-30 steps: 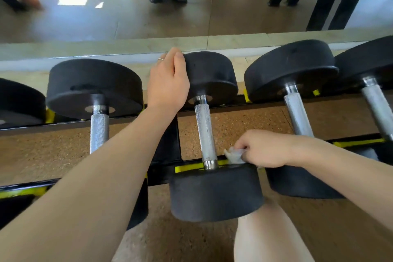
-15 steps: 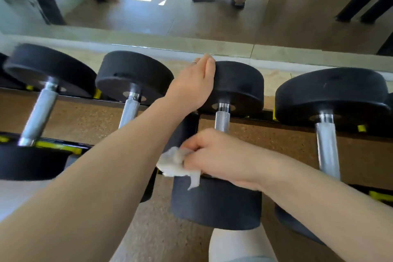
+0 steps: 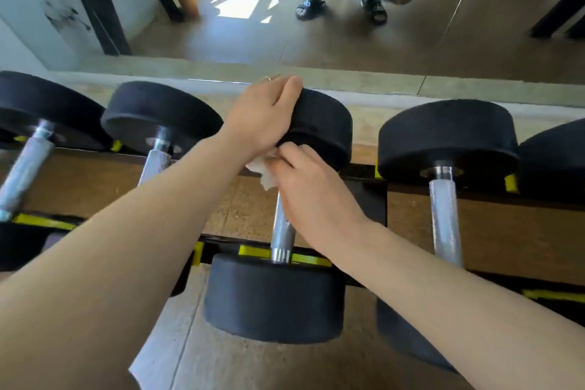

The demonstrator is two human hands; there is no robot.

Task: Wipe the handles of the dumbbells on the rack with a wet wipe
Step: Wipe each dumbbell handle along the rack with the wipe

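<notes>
Black dumbbells with knurled silver handles lie side by side on a black and yellow rack (image 3: 259, 253). My left hand (image 3: 262, 117) rests over the far head (image 3: 326, 127) of the middle dumbbell, fingers laid across its top edge. My right hand (image 3: 310, 187) grips the upper part of that dumbbell's handle (image 3: 281, 231) with a white wet wipe (image 3: 262, 169) bunched under the fingers. The wipe sticks out to the left of my knuckles. The handle's upper half is hidden by my hand.
Neighbouring dumbbell handles lie at the left (image 3: 155, 161) and the right (image 3: 444, 215), with another at the far left (image 3: 25, 168). A wall mirror (image 3: 348, 41) behind the rack reflects a floor, feet in sandals and a row of dumbbells. Brown cork-like flooring shows below.
My right hand with the wipe slid up the handle from its near end to its far end, close under my left hand. The view shifted right along the rack.
</notes>
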